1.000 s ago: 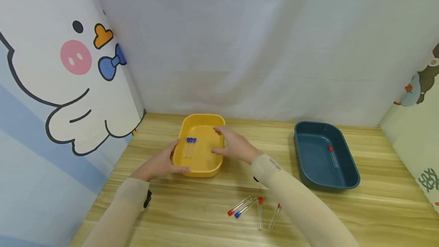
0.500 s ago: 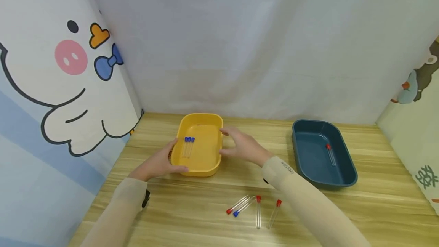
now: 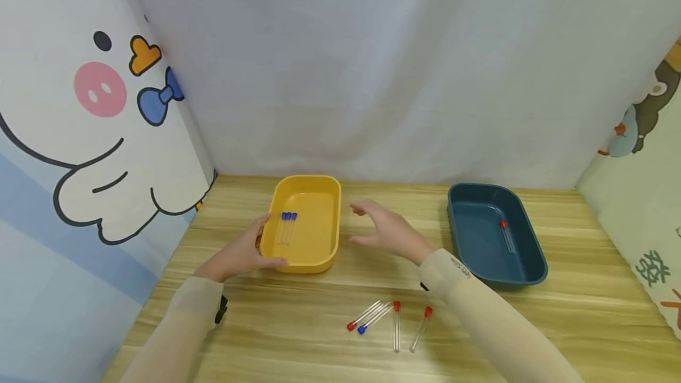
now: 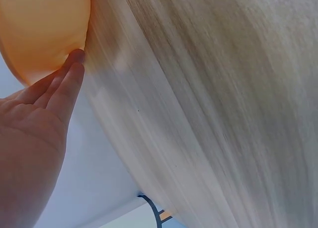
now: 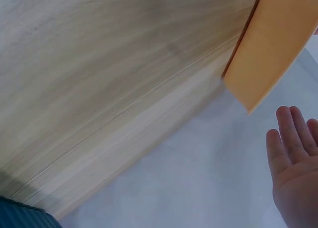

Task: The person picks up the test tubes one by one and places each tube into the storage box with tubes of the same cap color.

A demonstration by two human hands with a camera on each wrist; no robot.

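A yellow plastic tub (image 3: pixel 314 223) stands on the table's left half, holding three clear tubes with blue caps (image 3: pixel 288 216). My left hand (image 3: pixel 242 254) lies along the tub's left side, its thumb near the front corner. In the left wrist view its extended fingers touch the yellow wall (image 4: pixel 44 24). My right hand (image 3: pixel 391 232) is held just right of the tub, apart from it, with nothing in it; the right wrist view shows its fingers (image 5: pixel 294 141) extended. Several loose tubes lie in front: red-capped ones (image 3: pixel 396 327) and a blue-capped one (image 3: pixel 375 319).
A dark teal tub (image 3: pixel 479 247) stands on the right, with one red-capped tube (image 3: pixel 508 238) inside. The wooden table (image 3: pixel 287 336) meets a pale cloth backdrop (image 3: pixel 340 87) at the back. Printed cartoon panels (image 3: pixel 122 194) rise at both sides.
My right hand has moved from over the yellow tub's right rim out to its right. My left hand stays at the tub's left side. The view has shifted slightly.
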